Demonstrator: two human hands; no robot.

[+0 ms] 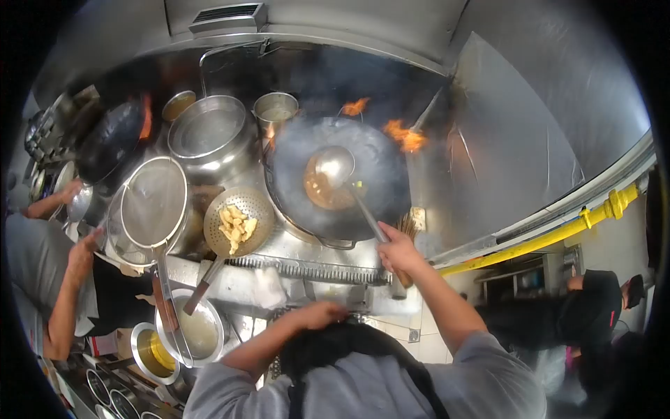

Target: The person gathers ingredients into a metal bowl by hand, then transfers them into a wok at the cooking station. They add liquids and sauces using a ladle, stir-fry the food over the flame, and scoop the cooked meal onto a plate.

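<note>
A metal ladle (335, 166) reaches into a large smoking wok (377, 202), its bowl over a patch of brown sauce (321, 190) with small pieces in it. Its handle is gripped by my right hand (399, 249) at the wok's near right side. Flames rise at the wok's far edge. My left hand (321, 315) is low by the stove's front edge, close to my apron, with its fingers curled together; what they hold, if anything, is hidden. Left of the wok, a perforated skimmer (264, 222) carries pale yellow fried pieces (237, 228).
A mesh strainer (155, 199), a large steel pot (207, 129) and a smaller pot (276, 107) stand left of the wok. A bamboo brush (406, 225) lies on its right. A co-worker's hands (82, 255) are at far left; another person (590, 300) is at right, beyond a yellow pipe (537, 239).
</note>
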